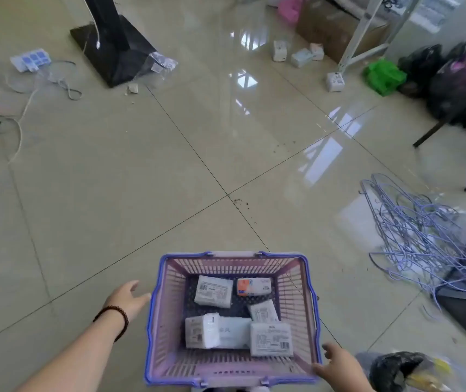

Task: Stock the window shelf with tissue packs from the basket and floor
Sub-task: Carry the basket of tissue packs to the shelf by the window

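One basket (152, 329) holds six packs (214, 291). Four packs (279, 50) lie far right on the floor. Two hands (128, 299) are near.

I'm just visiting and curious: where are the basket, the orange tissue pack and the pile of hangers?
basket (152, 321): head view, left side wall.
orange tissue pack (253, 286): head view, middle of its top face.
pile of hangers (418, 236): head view, middle of the tangle.

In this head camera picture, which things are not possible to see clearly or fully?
- Window shelf: only white metal legs show; the top edge cuts the rest off.
- Printed labels on the white tissue packs in the pink and purple plastic basket: too small and blurred.
- Pale blue pack: partly covered by neighbouring packs.
- Right hand: wrist cut by the bottom edge.
- Small boxes on the floor: too blurred to identify.
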